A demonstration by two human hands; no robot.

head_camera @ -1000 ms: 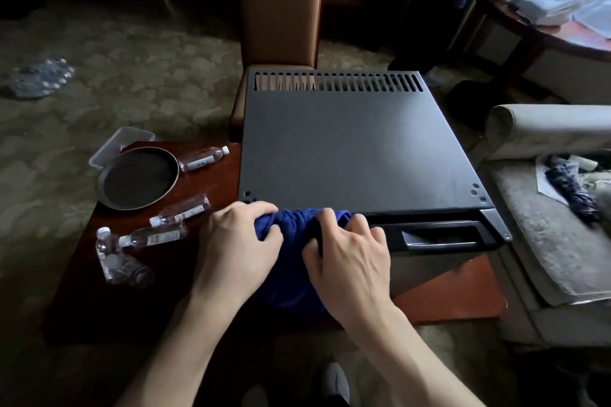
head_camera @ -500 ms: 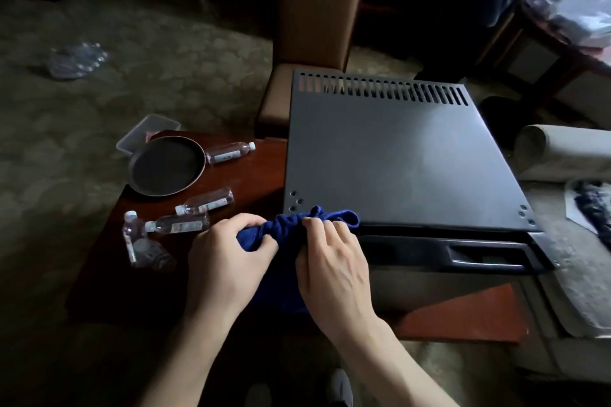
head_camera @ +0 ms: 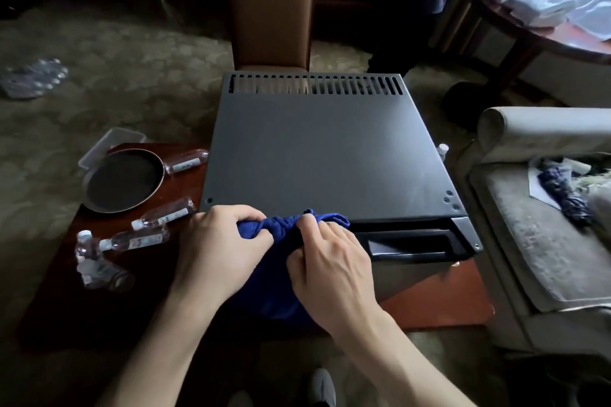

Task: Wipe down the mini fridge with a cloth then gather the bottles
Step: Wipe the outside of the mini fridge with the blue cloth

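Observation:
A dark grey mini fridge point(head_camera: 317, 148) stands on a low wooden table point(head_camera: 132, 274), its flat top facing me with vent slots along the far edge. A bunched blue cloth point(head_camera: 281, 228) lies at the fridge's near edge and hangs down its front. My left hand point(head_camera: 218, 251) and my right hand point(head_camera: 330, 264) both grip the cloth, side by side. Several small clear bottles lie on the table left of the fridge: one point(head_camera: 186, 161) by the tray, another point(head_camera: 165, 216), a third point(head_camera: 135, 241) below it, and a crumpled one point(head_camera: 99, 271).
A round dark tray point(head_camera: 122, 180) and a clear plastic box point(head_camera: 110, 145) sit at the table's far left. A brown chair point(head_camera: 269, 6) stands behind the fridge. A grey armchair point(head_camera: 545, 224) is close on the right, a round table point(head_camera: 562, 36) beyond it. A bottle pack point(head_camera: 33, 75) lies on the carpet.
Both hands keep their grip on the cloth at the fridge's near edge and have gathered it tighter. The view has swung slightly between frames.

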